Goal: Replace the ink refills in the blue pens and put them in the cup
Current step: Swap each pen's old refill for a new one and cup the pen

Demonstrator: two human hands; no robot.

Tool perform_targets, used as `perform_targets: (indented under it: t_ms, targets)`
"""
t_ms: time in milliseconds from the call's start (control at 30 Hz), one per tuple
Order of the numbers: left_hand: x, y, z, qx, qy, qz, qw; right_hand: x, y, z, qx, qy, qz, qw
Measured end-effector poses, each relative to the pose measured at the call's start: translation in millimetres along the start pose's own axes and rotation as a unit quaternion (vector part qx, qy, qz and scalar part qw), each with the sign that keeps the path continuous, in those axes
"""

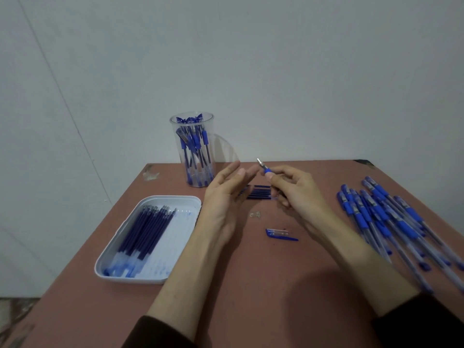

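Refills lie in the tray left of your left hand, the cup just beyond it. That hand is spread, empty; your right hand pinches a pen near its tip, point angled at the left fingers, where ink could smear. The cap lies loose by your right wrist; a careless sweep could scatter the pile of pens further right.

cup: clear glossy plastic | tray: white smooth plastic, ink-smeared | pen tip: shiny metal | pen cap: clear and blue plastic | desk: matt reddish-brown, scuffed | sleeve: dark cloth
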State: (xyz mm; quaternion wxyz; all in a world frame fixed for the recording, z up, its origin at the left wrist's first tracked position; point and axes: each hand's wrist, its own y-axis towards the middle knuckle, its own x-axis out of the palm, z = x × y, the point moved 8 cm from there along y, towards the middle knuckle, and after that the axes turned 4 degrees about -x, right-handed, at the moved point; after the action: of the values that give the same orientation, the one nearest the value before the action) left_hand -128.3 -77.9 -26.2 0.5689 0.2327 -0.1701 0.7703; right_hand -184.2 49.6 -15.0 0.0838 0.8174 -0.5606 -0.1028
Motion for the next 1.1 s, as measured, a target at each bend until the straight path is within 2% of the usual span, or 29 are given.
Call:
perform_targets:
  t_ms: [100, 233, 400, 500, 600, 733, 800, 900, 1000, 1100]
  targets:
    - [-6, 1, 1, 0.013, 0.024, 0.013, 1.0, -1, -1, -3, -0.001, 0.003, -0.016, 1.0]
    - [2, -2, 4, 0.032, 0.04, -0.017, 0.999, 7, -7, -7, 0.0, -0.018, -0.069, 0.997]
    - [-4, -4, 7, 0.052, 0.049, 0.026, 0.997, 10, -7, -5, -0.009, -0.042, -0.082, 0.996]
    - [-13, -4, 7, 0.063, 0.06, 0.075, 0.993, 7, -5, -10, -0.078, -0.131, -0.06, 0.986]
    - [-23, -2, 10, 0.073, 0.067, 0.12, 0.988, 1, -5, -13, -0.144, -0.312, -0.027, 0.939]
    - [-25, -3, 13, 0.085, 0.142, 0.13, 0.978, -15, -1, -15, -0.14, -0.361, 0.035, 0.921]
    - [-19, -4, 13, 0.098, 0.261, 0.116, 0.953, -25, 2, -15, -0.128, -0.353, 0.07, 0.924]
    - [-3, -7, 10, 0.128, 0.462, 0.084, 0.874, -31, 2, -16, -0.119, -0.347, 0.091, 0.926]
    - [8, -11, 1, 0.124, 0.547, 0.044, 0.827, -29, 1, -16, -0.117, -0.359, 0.085, 0.922]
    - [10, -12, -1, 0.12, 0.58, 0.021, 0.805, -28, 1, -16, -0.112, -0.362, 0.08, 0.922]
